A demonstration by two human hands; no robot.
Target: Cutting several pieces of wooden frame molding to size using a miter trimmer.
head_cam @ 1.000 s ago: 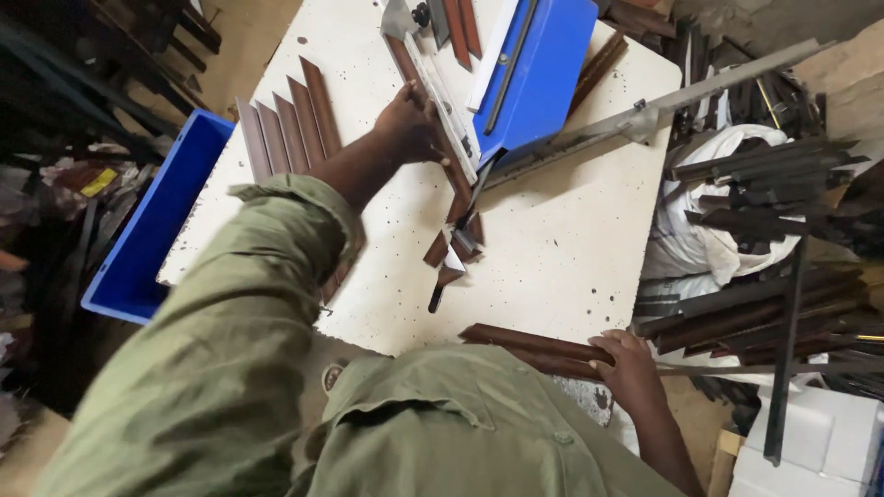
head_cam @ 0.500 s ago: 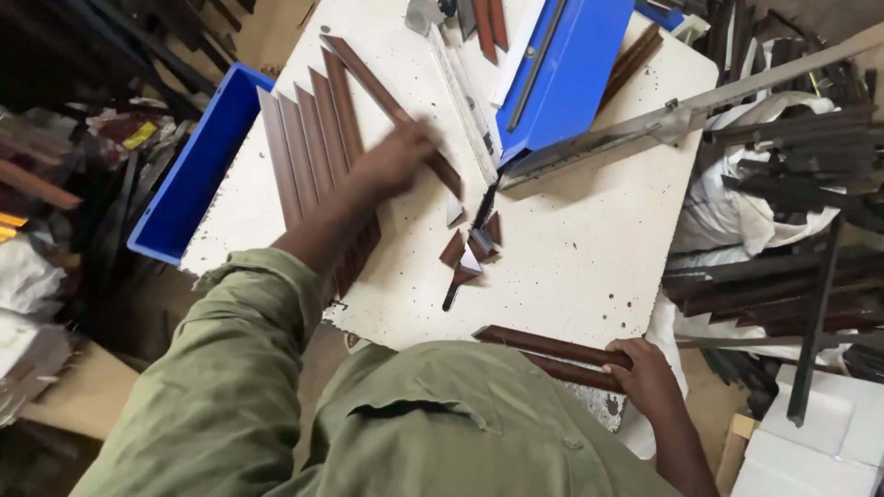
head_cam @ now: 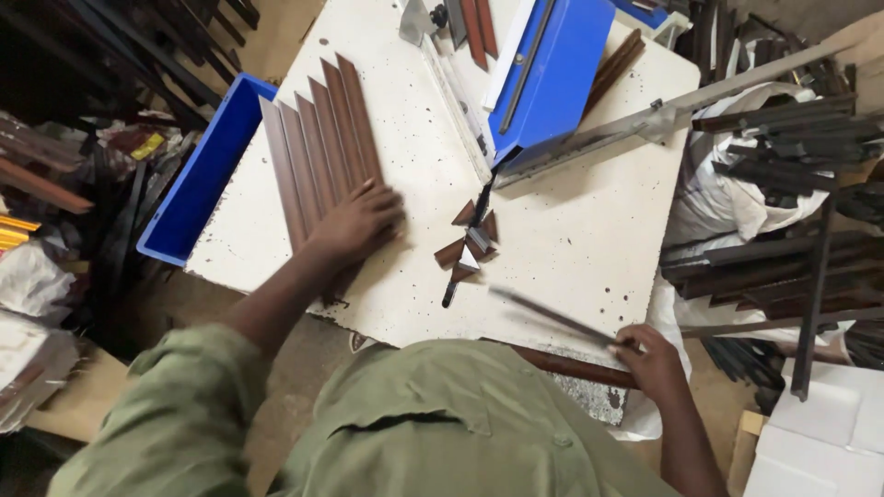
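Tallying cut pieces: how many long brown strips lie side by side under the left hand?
5 strips, fanned side by side on the white table beside the blue bin; the left hand covers their near ends, so another may be hidden.

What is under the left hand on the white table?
The left hand lies flat on the near ends of a row of brown moulding strips set side by side on the white table. The strip ends under the palm are covered and cannot be seen.
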